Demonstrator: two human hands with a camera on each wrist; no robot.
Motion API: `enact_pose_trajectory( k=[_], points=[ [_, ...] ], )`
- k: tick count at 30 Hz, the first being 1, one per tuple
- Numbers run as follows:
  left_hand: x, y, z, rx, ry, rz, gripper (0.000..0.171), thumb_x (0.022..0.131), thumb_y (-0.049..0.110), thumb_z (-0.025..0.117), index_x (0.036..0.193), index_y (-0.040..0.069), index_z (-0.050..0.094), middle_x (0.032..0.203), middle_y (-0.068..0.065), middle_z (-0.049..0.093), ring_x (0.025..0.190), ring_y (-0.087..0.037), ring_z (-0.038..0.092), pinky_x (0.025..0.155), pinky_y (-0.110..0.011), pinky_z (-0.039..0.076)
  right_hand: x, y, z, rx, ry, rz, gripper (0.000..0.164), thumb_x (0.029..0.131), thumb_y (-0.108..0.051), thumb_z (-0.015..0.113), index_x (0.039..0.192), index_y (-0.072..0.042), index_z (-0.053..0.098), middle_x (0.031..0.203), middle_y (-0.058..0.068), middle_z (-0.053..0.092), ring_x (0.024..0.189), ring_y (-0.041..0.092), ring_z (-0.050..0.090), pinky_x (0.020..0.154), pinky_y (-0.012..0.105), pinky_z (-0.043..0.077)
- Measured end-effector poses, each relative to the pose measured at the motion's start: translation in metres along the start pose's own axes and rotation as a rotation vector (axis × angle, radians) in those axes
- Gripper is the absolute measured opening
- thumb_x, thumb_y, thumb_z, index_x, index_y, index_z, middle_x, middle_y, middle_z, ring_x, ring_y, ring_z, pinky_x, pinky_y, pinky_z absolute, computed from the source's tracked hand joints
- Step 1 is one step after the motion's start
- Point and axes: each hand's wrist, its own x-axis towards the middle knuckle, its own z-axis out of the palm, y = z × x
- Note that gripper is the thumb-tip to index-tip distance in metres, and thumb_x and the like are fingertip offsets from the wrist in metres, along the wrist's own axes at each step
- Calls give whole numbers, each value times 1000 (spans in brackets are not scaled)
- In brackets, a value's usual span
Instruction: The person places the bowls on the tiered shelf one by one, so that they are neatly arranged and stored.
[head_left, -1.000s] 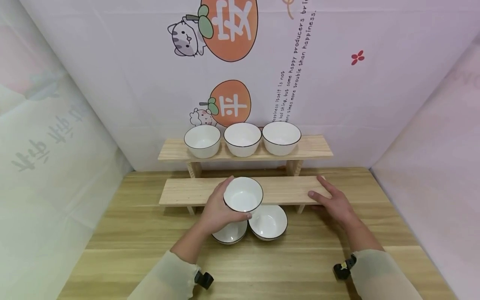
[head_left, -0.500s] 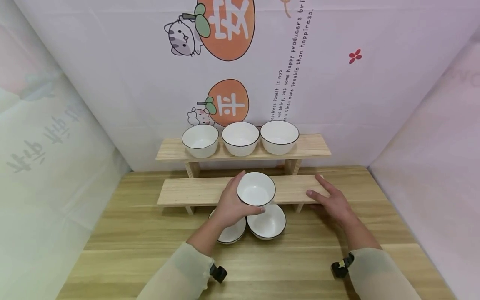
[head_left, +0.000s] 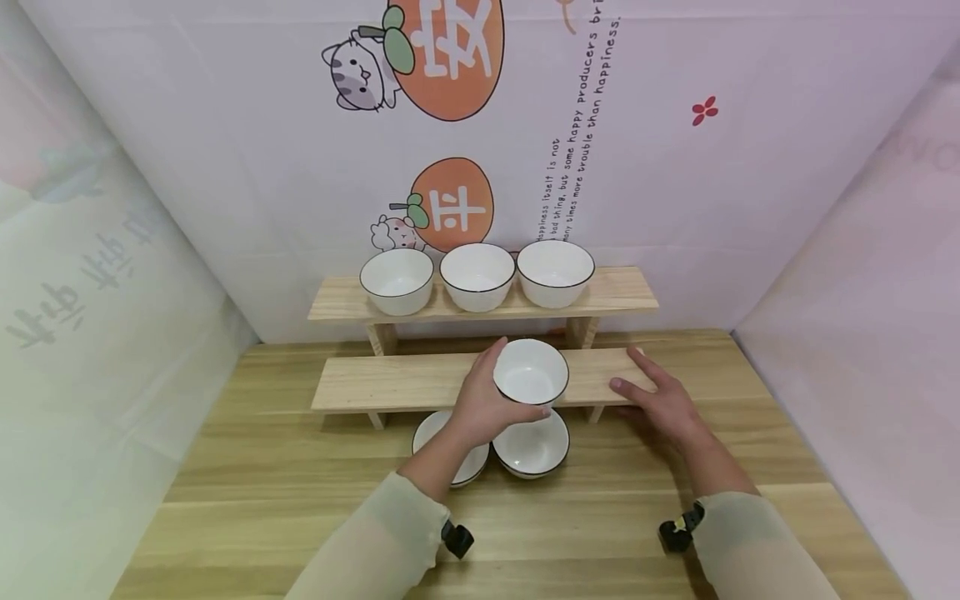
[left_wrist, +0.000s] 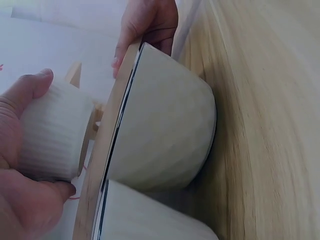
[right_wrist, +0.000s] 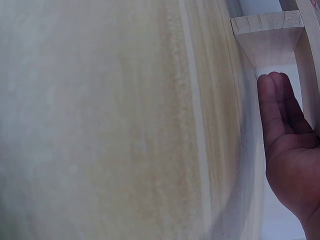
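Observation:
My left hand (head_left: 486,407) grips a white bowl (head_left: 531,372) with a dark rim, thumb on the near side and fingers round the left side. The bowl is over the lower wooden shelf (head_left: 397,382), right of its middle; the left wrist view shows its ribbed outside (left_wrist: 52,132) close to the board. At the shelf's right end, my right hand (head_left: 663,406) holds the board, with the thumb on top and other fingers underneath. Those fingers (right_wrist: 272,100) extend below the board in the right wrist view.
Two more bowls stand on the wood-grain table (head_left: 300,492) before the shelf: a left one (head_left: 431,432), partly behind my left wrist, and a right one (head_left: 532,446). Three bowls line the upper shelf (head_left: 626,287). White printed cloth (head_left: 637,167) encloses the back and sides.
My left hand has carried the bowl to the right and slightly back along the lower shelf. My right hand stays on the shelf's end. The head view has shifted slightly.

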Motion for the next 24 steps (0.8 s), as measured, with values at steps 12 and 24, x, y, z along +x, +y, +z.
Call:
enact_pose_trajectory(
  k=[12,24],
  points=[
    [14,6,25,3,15,-6,128,61,38,102,164,25,29,162,-3,37,141,-26,43,111,-49,42,-1,-1,1,20,3,2,94,93,-54,74,167,-28,22,174,6,7,127,41,56,88,40,60],
    [25,11,42,15,23,-12,125,65,36,100,165,21,27,163,-6,36,143,-27,42,113,-50,40,3,2,0,18,-7,22,91,95,-50,73,167,-31,21,174,7,7,127,36,56,89,41,60]
  ],
)
